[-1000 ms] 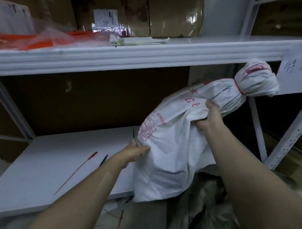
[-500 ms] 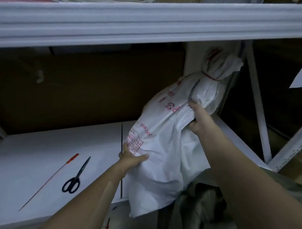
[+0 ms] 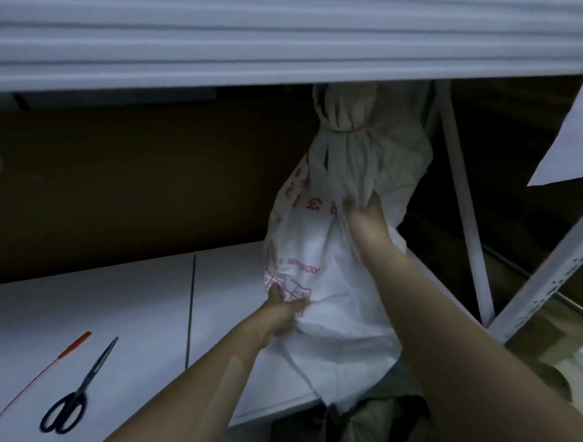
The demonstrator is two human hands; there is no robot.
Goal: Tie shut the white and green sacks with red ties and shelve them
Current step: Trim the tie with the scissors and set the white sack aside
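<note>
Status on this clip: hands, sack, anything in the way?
Left hand grips white sack low, right hand grips below tied neck. Sack leaning onto shelf, bottom overhanging edge. Scissors lie left, clear.

— Anything readable?
— From my feed, red print on the white woven sack [image 3: 340, 318]: a character like "公" and digits ending "000". Its boxed stamp [image 3: 286, 288] is blurred. Marks on the white paper sheet [image 3: 568, 138] are illegible.

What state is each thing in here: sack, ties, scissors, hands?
White sack: tied shut, leaning, bottom overhanging shelf.
Red tie at neck: cinched round sack.
Loose red tie: lying on shelf.
Scissors: closed, lying flat.
Left hand: grips sack low.
Right hand: grips sack higher.
</note>
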